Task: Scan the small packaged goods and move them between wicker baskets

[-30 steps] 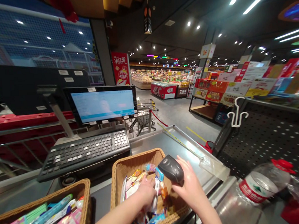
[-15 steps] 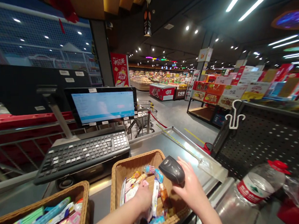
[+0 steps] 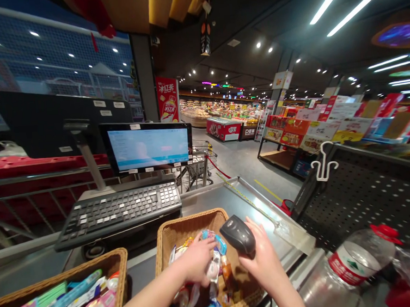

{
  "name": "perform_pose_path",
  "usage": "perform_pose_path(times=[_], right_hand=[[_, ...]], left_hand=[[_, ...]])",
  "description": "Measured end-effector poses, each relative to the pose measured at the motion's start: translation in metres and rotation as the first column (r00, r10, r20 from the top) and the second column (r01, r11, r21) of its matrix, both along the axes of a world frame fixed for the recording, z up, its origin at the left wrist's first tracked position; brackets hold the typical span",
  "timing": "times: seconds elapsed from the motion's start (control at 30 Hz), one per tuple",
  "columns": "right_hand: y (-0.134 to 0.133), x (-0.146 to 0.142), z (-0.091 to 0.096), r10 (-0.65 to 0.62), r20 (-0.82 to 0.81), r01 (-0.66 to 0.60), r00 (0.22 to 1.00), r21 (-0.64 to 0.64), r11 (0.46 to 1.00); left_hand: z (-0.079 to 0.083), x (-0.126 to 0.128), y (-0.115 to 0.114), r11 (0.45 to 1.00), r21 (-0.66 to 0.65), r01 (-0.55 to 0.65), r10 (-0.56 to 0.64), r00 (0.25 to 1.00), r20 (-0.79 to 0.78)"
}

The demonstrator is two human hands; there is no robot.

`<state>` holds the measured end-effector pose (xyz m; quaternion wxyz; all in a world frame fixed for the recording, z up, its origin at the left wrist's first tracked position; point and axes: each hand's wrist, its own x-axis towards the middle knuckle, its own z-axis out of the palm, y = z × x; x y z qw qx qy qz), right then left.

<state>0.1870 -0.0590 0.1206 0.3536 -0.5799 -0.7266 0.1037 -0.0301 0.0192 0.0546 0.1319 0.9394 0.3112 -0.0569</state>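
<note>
In the head view, working palm-down inside the wicker basket [image 3: 185, 229] with the left hand [image 3: 197, 260], fingers loosely spread over packets [image 3: 215, 265]; cannot tell whether gripping any. Nearer that hand than the other: an amber packet [image 3: 226, 271], lengthwise toward the basket's near rim. Wrapping the right hand [image 3: 263, 252] firmly round a black scanner [image 3: 238, 235] at the basket's right rim, nose angled inward.

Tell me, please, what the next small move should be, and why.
I'd probably lift the pale packet with the left hand toward the scanner: that hand is inside the wicker basket, close to the packet, while the right hand holds the scanner nearby.
</note>
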Motion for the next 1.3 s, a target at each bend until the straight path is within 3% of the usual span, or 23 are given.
perform_pose_path(times=[0.17,0.3,0.5,0.73,1.0,1.3], right_hand=[[0.004,-0.005,0.005,-0.006,-0.001,0.006,1.000,0.078,0.997],[0.009,-0.019,0.019,0.025,0.011,-0.027,1.000,0.139,0.990],[0.008,-0.058,0.045,0.216,0.106,-0.233,0.971,0.199,0.952],[-0.004,-0.102,0.066,0.348,0.133,-0.370,0.928,0.234,0.899],[-0.019,-0.147,0.075,0.440,0.143,-0.461,0.887,0.210,0.862],[-0.036,-0.179,0.078,0.516,0.176,-0.539,0.838,0.129,0.832]], left_hand=[[0.052,-0.037,0.001,0.950,0.251,-0.186,0.123,0.961,0.247],[0.088,-0.070,-0.008,0.849,0.401,-0.344,0.198,0.911,0.361],[0.126,-0.111,-0.029,0.698,0.512,-0.500,0.296,0.853,0.429],[0.140,-0.154,-0.053,0.556,0.579,-0.597,0.382,0.802,0.460],[0.148,-0.195,-0.081,0.388,0.645,-0.658,0.456,0.745,0.486],[0.149,-0.222,-0.105,0.315,0.652,-0.690,0.467,0.711,0.526]])
